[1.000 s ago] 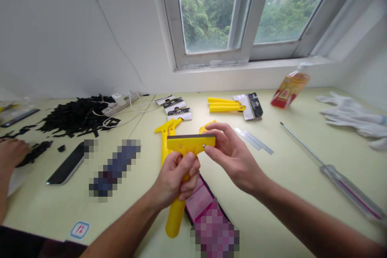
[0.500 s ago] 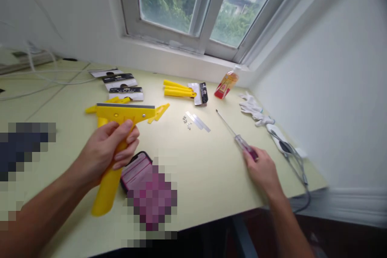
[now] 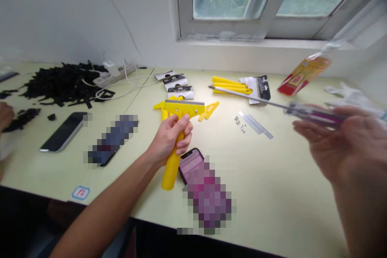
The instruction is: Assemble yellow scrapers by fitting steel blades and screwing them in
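My left hand (image 3: pixel 173 135) grips a yellow scraper (image 3: pixel 171 171) by its handle, blade end up, thumb against the head. A metal blade edge shows along the top of the head, with a screw at its right end. In my right hand (image 3: pixel 341 149) is a screwdriver (image 3: pixel 314 115) with a clear and purple handle, raised close to the camera, its shaft pointing left. Beyond the hands lie loose metal blades (image 3: pixel 255 124), several small screws or nuts (image 3: pixel 240 123) and yellow plastic pieces (image 3: pixel 209 111). Several yellow handles (image 3: pixel 231 85) rest farther back.
A phone (image 3: pixel 189 161) lies just right of the scraper. Two more phones (image 3: pixel 65 132) are at left, near a black heap (image 3: pixel 62 82), a power strip (image 3: pixel 119 73) and another person's hand (image 3: pixel 6 115). A bottle (image 3: pixel 304 73) and white gloves (image 3: pixel 347 94) sit at right.
My view has swung left, bringing the black heap and phones into sight. My right hand has lifted the screwdriver off the table area toward the camera, shaft now pointing left. The scraper stays in my left hand.
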Tool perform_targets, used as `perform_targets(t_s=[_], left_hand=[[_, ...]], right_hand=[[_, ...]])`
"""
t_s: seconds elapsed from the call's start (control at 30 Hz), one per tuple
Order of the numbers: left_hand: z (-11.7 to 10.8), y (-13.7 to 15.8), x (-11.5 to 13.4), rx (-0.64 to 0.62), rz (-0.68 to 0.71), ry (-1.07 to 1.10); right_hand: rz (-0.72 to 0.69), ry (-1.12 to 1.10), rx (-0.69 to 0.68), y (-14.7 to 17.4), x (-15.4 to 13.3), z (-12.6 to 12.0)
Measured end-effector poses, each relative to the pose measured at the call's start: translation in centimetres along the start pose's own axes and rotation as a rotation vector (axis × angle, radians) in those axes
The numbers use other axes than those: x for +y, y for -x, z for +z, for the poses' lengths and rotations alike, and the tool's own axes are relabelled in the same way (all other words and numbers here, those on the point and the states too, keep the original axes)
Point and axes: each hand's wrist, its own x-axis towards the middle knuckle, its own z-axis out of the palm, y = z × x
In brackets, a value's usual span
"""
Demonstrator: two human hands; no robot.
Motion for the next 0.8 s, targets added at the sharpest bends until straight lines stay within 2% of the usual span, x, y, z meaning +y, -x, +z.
perform_targets(t_s=[0.1,0.3,0.47,0.8], left_hand=[[-0.4,-0.2,-0.1,0.019,-0.048,-0.038],[0.1,0.0,0.0,0.083,-0.112,-0.049],[0.5,0.1,-0.2,0.141,-0.096,-0.042],[0.3,0.0,-0.3,0.103,-0.132,-0.071]], right_hand=[[0.062,-0.171,-0.013,1.8,1.0,1.5],[0.093,-0.108,-0.069,2.5,1.3,0.5],[0.055,-0.128,-0.123,2.2,1.3,0.4],[0.149,-0.047,-0.083,2.7,1.5,0.2]])
